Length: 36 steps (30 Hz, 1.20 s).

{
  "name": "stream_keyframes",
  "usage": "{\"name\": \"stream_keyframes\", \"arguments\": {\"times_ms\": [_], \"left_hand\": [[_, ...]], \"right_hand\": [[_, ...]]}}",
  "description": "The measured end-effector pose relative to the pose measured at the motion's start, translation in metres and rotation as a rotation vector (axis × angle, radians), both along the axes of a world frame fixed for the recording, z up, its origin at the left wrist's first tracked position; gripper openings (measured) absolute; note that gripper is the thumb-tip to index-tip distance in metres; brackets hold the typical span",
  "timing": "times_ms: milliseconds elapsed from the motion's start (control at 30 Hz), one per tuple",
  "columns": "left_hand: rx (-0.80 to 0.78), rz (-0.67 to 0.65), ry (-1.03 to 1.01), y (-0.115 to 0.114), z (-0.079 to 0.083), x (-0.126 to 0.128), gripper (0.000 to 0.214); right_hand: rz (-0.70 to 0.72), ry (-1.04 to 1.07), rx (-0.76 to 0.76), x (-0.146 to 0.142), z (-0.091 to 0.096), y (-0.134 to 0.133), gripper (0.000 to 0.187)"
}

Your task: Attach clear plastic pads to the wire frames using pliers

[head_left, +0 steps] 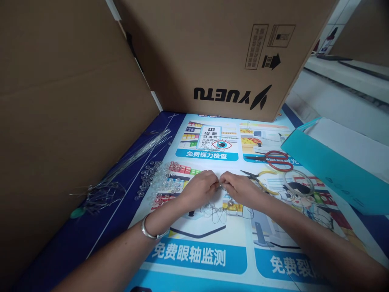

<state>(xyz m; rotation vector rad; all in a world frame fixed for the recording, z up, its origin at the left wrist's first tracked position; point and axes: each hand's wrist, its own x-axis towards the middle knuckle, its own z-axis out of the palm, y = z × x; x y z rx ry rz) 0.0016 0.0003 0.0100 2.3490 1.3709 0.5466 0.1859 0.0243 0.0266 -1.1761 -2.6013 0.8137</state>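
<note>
My left hand (199,188) and my right hand (240,188) meet fingertip to fingertip over a printed poster (212,247), both pinched on a thin wire piece (220,187) with small clear beads. Loops of that beaded wire (219,211) hang down onto the poster just below my hands. A silver bangle (148,231) is on my left wrist. A heap of clear beads (158,180) lies to the left of my left hand. A bundle of straight thin wires (133,156) stretches further left, ending in a tangle (101,194).
Pliers (258,175) and red-handled scissors (275,159) lie right of my hands, with a round clear ring (299,182) beside them. A teal paper bag (337,170) lies at the right. Large cardboard boxes stand at the left (60,101) and at the back (219,52).
</note>
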Motion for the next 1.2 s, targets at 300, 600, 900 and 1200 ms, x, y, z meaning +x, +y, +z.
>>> {"name": "stream_keyframes", "arguments": {"times_ms": [300, 600, 900, 1200], "left_hand": [[0.025, -0.028, -0.002, 0.000, -0.001, 0.000, 0.011], [0.041, -0.059, -0.059, 0.000, -0.001, 0.000, 0.016], [0.018, -0.052, -0.032, -0.001, 0.002, -0.002, 0.011], [0.022, -0.044, -0.009, -0.001, 0.003, -0.002, 0.009]], "right_hand": [[-0.018, 0.072, -0.017, -0.005, -0.004, 0.001, 0.010], [-0.149, 0.119, -0.015, 0.003, 0.004, -0.001, 0.009], [-0.035, 0.231, 0.224, 0.010, -0.005, -0.002, 0.016], [0.048, 0.262, 0.316, 0.014, -0.007, -0.004, 0.023]]}}
